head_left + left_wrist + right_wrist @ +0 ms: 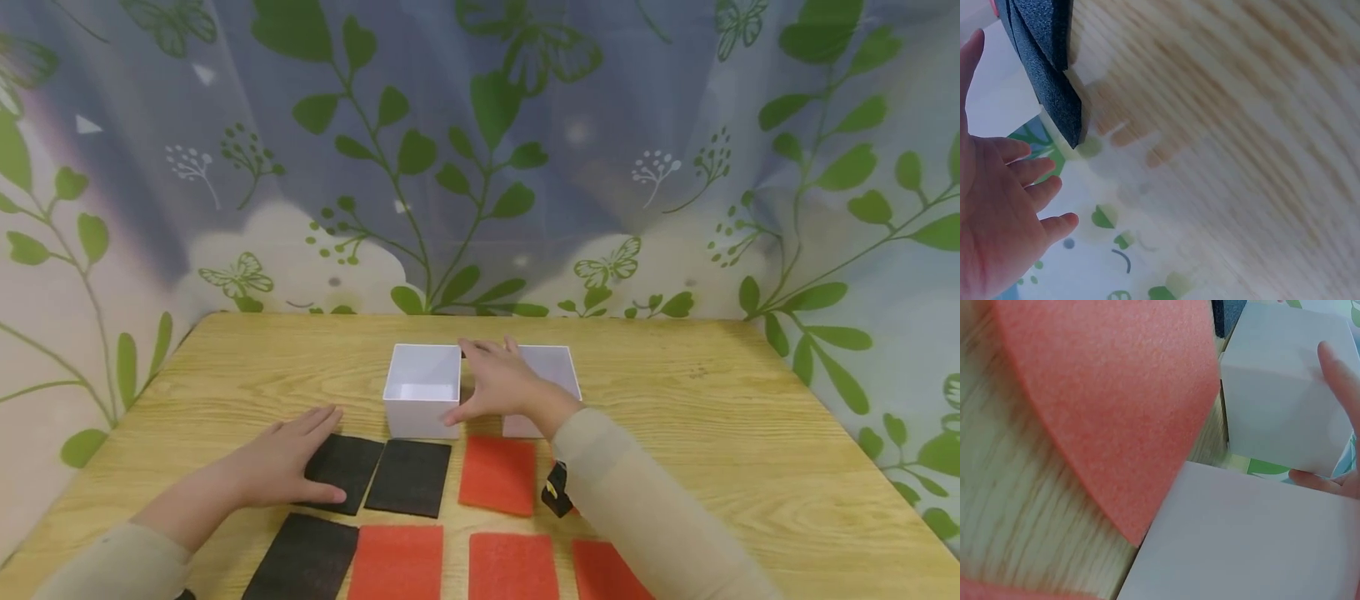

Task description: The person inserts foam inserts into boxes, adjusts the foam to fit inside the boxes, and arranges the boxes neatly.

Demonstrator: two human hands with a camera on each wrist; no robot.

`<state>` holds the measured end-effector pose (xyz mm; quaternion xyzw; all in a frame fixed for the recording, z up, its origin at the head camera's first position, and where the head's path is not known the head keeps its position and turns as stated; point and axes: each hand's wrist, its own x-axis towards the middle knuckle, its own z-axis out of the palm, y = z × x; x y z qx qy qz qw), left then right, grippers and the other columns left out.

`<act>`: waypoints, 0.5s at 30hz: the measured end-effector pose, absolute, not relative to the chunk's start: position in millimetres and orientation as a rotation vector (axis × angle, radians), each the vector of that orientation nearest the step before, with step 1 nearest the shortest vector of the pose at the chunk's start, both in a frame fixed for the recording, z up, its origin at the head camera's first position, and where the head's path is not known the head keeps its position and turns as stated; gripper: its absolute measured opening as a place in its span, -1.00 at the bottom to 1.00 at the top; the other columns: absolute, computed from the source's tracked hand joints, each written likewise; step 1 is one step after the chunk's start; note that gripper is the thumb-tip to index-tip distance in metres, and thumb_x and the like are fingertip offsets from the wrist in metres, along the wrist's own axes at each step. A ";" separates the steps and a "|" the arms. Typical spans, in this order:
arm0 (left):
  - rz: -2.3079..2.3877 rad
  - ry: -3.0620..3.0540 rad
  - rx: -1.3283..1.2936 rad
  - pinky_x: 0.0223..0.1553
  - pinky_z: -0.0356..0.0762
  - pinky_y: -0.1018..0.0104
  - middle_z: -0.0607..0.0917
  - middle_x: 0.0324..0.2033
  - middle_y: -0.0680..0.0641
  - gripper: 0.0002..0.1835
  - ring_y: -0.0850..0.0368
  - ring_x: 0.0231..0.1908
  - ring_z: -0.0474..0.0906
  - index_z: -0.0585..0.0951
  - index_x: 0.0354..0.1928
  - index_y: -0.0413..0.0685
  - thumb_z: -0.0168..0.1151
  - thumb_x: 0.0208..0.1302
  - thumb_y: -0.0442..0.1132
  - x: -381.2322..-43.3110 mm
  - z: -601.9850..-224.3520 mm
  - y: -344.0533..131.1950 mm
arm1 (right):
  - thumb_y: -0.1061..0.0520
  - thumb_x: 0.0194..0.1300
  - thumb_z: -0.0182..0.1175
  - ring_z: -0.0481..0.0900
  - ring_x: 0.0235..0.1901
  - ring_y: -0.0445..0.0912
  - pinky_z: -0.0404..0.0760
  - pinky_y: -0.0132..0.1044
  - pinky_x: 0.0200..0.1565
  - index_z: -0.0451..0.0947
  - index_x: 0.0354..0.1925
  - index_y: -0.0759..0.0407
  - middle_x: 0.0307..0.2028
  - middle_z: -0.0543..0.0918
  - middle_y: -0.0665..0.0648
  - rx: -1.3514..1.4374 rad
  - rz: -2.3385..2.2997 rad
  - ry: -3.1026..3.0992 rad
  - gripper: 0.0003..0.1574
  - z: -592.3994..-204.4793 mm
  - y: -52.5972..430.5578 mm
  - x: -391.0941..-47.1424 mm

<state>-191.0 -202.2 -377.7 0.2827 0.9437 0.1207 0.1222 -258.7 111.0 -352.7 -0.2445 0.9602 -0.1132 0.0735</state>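
Observation:
Two white open-topped boxes stand side by side on the wooden table, a left box (422,419) and a right box (551,367). My right hand (498,383) reaches between them and holds the left box by its right side, thumb at the front face and fingers toward the back corner. In the right wrist view the thumb lies against the left box (1285,419). My left hand (277,458) is held with fingers extended over a black square sheet (348,462), partly covering it. That hand (1004,206) has nothing in its grasp.
Before the boxes lie another black sheet (408,479), a red sheet (497,475) and a nearer row with a black sheet (303,558) and several red sheets (513,568). A small black object (557,490) shows by the right sleeve. A leaf-patterned curtain (480,167) hangs behind.

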 end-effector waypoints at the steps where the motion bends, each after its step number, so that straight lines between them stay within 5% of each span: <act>1: 0.352 2.751 0.836 0.11 0.02 -0.41 0.13 0.35 -0.34 0.19 -0.32 0.31 0.04 0.10 0.39 -0.30 0.15 -0.07 0.47 -190.7 -377.3 -202.0 | -0.56 -0.23 0.28 0.02 0.37 0.01 -0.36 0.13 0.31 -0.15 0.46 0.17 0.37 0.17 0.10 -0.728 -0.344 2.884 0.54 -353.1 111.0 -258.4; 15: 0.303 2.708 0.949 0.10 0.10 -0.36 0.21 0.33 -0.28 0.20 -0.30 0.30 0.09 0.22 0.34 -0.29 0.25 -0.19 0.47 -197.3 -383.5 -195.2 | -0.59 -0.26 0.27 0.14 0.32 0.01 -0.31 0.07 0.33 -0.01 0.42 0.19 0.27 0.35 0.07 -0.723 -0.301 2.921 0.50 -356.5 111.8 -260.5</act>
